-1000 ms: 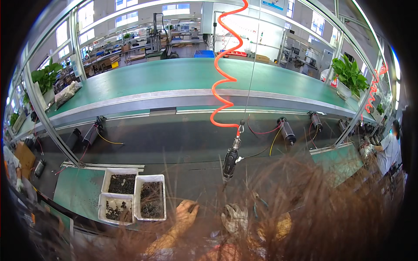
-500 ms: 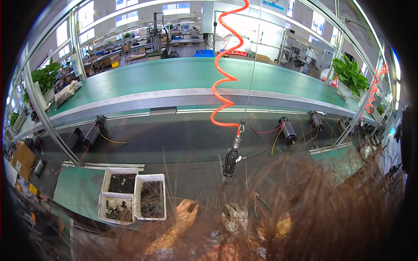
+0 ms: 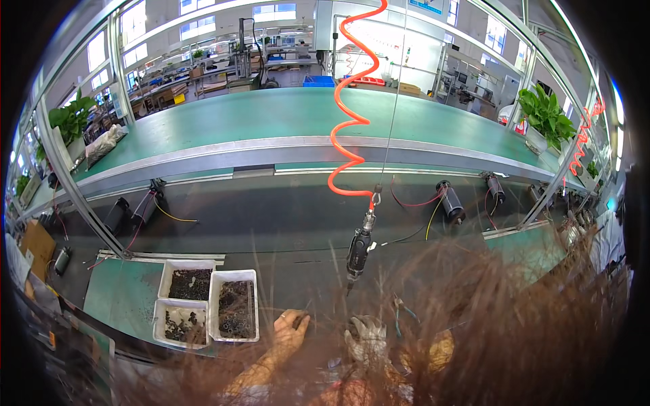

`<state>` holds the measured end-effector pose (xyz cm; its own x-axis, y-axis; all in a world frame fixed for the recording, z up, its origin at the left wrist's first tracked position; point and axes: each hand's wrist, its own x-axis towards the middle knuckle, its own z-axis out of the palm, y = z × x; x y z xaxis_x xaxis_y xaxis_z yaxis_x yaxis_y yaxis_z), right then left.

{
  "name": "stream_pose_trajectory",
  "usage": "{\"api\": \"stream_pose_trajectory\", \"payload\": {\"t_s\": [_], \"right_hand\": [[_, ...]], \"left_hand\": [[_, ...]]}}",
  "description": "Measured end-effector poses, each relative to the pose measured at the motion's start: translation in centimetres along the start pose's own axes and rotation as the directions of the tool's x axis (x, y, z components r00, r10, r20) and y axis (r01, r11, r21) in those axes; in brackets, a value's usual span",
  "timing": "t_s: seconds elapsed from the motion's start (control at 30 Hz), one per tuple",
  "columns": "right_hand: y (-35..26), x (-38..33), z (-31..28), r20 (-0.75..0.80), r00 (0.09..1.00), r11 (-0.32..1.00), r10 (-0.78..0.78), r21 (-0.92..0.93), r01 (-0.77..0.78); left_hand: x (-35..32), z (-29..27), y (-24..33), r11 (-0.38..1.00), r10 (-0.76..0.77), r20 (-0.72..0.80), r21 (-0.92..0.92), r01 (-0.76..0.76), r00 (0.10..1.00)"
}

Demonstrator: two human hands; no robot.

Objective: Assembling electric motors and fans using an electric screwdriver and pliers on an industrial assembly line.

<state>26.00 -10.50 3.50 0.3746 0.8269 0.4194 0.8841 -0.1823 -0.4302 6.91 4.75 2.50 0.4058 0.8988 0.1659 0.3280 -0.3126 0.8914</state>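
Note:
Low in the head view, my bare left hand (image 3: 290,331) is curled with thumb and fingers together. Whatever lies between them is too small to name. My right hand (image 3: 367,338), in a whitish glove, rests beside it with bent fingers; hair across the picture blurs what it holds. Above the right hand a black pneumatic screwdriver (image 3: 359,254) hangs tip down from an orange coiled hose (image 3: 349,124), touched by neither hand. Pliers (image 3: 399,321) with teal handles lie just right of the glove. White bins (image 3: 256,304) of small dark parts stand left of my left hand.
A dark conveyor belt (image 3: 291,210) runs crosswise ahead, carrying several cylindrical motors (image 3: 449,203) with loose wires. Beyond it is a raised green shelf (image 3: 271,122) with a metal edge. Metal frame posts (image 3: 81,196) and potted plants (image 3: 545,115) flank the station. A yellowish object (image 3: 440,348) shows through hair.
The motors on the belt have shifted slightly to the right. Both hands stay nearly where they were, and the screwdriver hangs almost unmoved.

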Motion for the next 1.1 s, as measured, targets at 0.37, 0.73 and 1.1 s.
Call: {"api": "stream_pose_trajectory", "payload": {"t_s": [0.37,0.73,1.1], "right_hand": [[0.5,-0.3,0.9,-0.004,1.000,1.000,-0.018,0.019,0.018],[0.8,-0.6,1.5,0.038,0.999,0.998,0.020,-0.061,-0.017],[0.9,-0.3,1.3,0.019,1.000,0.998,-0.017,-0.059,0.019]], "left_hand": [[0.1,-0.2,-0.7,0.987,0.153,0.001,0.040,-0.153,0.988],[0.3,-0.4,-0.2,0.993,0.116,0.010,-0.030,-0.116,0.993],[0.1,-0.4,-0.8,0.989,0.146,0.032,-0.021,-0.145,0.989]]}}
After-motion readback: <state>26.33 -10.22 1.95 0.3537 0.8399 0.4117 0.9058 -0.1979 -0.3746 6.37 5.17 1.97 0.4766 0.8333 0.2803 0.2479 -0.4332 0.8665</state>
